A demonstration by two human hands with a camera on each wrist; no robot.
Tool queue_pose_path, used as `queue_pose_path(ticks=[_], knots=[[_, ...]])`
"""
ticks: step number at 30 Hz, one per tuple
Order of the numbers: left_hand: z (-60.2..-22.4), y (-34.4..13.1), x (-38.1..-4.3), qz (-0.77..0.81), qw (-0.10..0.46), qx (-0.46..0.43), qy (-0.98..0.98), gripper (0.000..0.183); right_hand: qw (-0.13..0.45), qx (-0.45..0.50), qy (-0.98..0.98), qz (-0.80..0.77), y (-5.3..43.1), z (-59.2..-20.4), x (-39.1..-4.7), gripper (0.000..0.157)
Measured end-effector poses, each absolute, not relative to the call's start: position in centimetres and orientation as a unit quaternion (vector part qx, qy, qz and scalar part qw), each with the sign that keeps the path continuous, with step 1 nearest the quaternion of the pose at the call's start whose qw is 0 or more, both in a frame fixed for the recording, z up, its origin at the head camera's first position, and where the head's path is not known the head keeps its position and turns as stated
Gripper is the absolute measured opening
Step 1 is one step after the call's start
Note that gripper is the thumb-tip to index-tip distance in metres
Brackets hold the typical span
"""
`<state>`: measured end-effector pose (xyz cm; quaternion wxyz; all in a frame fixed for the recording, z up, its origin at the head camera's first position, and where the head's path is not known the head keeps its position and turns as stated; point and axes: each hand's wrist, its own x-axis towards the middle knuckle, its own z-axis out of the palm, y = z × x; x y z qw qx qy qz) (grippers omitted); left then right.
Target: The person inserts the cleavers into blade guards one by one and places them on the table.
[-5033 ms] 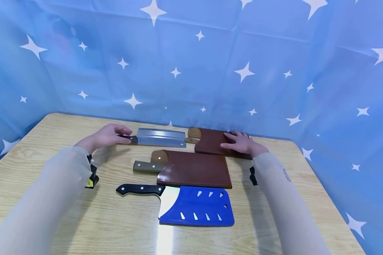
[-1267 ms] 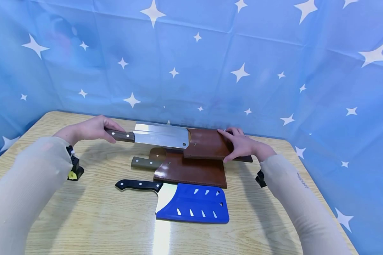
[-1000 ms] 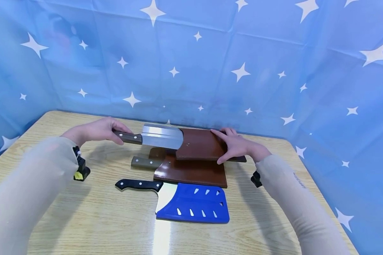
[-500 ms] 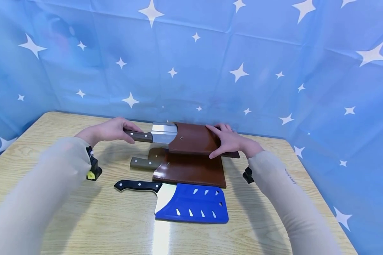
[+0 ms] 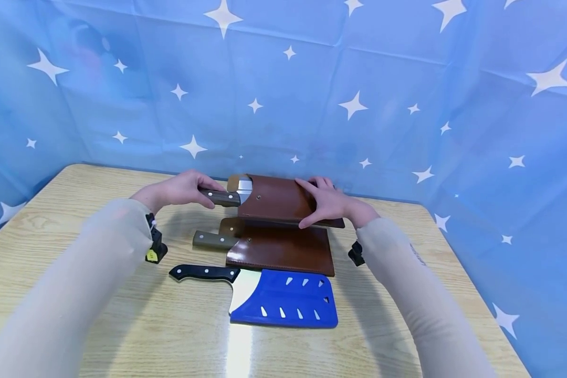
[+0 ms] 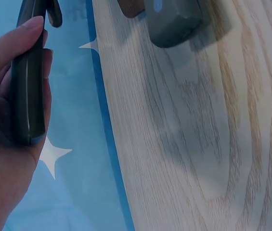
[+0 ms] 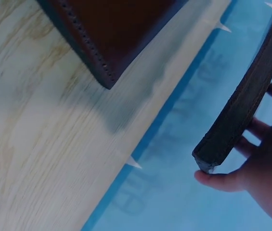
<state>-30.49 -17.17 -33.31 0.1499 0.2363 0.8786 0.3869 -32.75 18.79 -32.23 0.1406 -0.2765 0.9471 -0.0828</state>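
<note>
My left hand [image 5: 181, 189] grips the dark riveted handle [image 5: 226, 198] of a cleaver [image 6: 29, 91]. Most of its blade is hidden inside a brown leather sheath [image 5: 275, 197]; only a short silver strip [image 5: 244, 189] shows at the mouth, beside a tan flap [image 5: 233, 182]. At the sheath's other end, my right hand [image 5: 333, 202] holds it with thumb and fingers spread across opposite edges. The right wrist view shows the sheath's dark end [image 7: 241, 108] between thumb and fingers, raised off the table. Fingers behind the sheath are partly hidden.
Just nearer lies a second brown sheath [image 5: 283, 249] with an olive-handled cleaver [image 5: 212, 240] in it. In front of that is a black-handled cleaver [image 5: 203, 272] in a blue slotted cover [image 5: 293, 299]. A starry blue curtain [image 5: 283, 79] stands behind the wooden table [image 5: 123, 325].
The cleaver and sheath have been lifted from the table. Over the last second, the blade has slid rightward deep into the sheath, my left hand moving right and my right hand left.
</note>
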Motion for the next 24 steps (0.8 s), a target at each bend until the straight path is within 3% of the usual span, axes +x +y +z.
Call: queue_pose_path(ticks=[24], knots=[[-32.8,-14.9,-31.3,0.411,0.151,0.249,0.864,0.039,0.126,-0.277,0.95,-0.072,16.6,-31.5,-32.8,0.112]])
